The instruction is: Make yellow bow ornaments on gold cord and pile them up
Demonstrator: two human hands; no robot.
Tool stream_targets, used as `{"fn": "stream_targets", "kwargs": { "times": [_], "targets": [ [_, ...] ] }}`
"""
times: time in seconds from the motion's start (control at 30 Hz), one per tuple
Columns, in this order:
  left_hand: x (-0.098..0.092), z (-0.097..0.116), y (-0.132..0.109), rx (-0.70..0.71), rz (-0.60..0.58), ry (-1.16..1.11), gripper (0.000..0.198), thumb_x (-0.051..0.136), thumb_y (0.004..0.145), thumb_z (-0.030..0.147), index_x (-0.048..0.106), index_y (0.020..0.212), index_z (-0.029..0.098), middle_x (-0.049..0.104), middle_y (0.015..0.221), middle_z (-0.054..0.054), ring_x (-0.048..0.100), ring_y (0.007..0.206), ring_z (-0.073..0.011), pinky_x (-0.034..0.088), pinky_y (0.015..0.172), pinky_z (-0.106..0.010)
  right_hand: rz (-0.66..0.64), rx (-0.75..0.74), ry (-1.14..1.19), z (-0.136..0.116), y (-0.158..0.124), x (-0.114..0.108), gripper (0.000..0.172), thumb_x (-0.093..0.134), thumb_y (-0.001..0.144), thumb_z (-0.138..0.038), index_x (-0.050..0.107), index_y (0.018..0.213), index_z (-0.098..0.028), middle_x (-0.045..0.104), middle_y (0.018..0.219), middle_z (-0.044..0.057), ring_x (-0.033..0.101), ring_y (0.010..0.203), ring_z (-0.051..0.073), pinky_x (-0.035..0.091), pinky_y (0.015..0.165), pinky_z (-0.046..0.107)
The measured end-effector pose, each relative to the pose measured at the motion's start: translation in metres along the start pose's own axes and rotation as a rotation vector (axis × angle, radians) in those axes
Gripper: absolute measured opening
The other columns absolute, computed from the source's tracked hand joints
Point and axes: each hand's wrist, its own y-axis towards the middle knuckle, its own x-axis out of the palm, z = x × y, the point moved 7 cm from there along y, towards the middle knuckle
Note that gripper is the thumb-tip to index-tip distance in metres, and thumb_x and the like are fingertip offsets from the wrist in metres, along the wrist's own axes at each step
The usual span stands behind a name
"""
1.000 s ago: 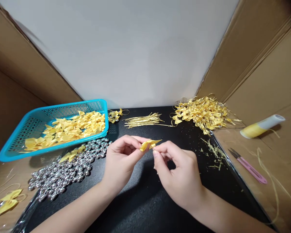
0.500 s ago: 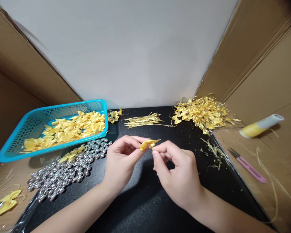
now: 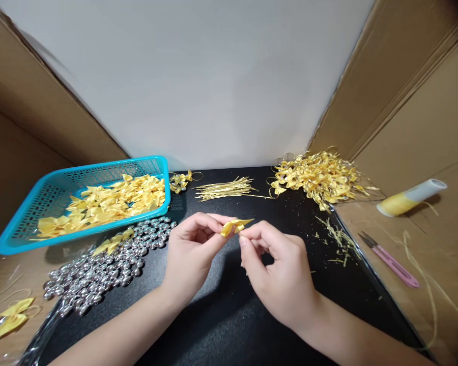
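A small yellow ribbon bow (image 3: 232, 226) is pinched between the thumb and fingers of my left hand (image 3: 198, 249), above the middle of the black work surface (image 3: 221, 315). My right hand (image 3: 278, 269) is closed in a pinch close against the bow's right side. Whatever its fingertips grip is too small to make out. Beyond both hands lies a bundle of gold cords (image 3: 225, 189). To the left, silver beads (image 3: 107, 269) are spread out, with a few yellow bows (image 3: 114, 243) on top of them.
A blue basket (image 3: 23, 218) of yellow bows stands left. At the back right is a heap of finished bows with loops (image 3: 320, 178). Pink-handled snips (image 3: 391, 262), cord scraps (image 3: 339, 239) and a thread spool (image 3: 412, 197) lie right. Cardboard walls (image 3: 416, 86) flank the surface.
Almost nothing differs. The bow has shifted very slightly in my fingers, and both hands keep their place and pinch.
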Motion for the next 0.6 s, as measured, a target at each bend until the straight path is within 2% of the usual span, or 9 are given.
{"fn": "stream_targets", "kwargs": {
  "times": [0.6],
  "targets": [
    [0.0002, 0.0013, -0.0001, 0.007, -0.016, -0.019, 0.017, 0.079, 0.072, 0.010, 0.067, 0.065, 0.019, 0.075, 0.080, 0.001, 0.071, 0.076, -0.0115, 0.058, 0.073, -0.019, 0.001, -0.001, 0.002, -0.0011, 0.0007, -0.0001, 0.014, 0.050, 0.086, -0.011, 0.057, 0.076, -0.017, 0.056, 0.054, -0.004, 0.054, 0.043, 0.008, 0.041, 0.046, 0.019]
  ]
}}
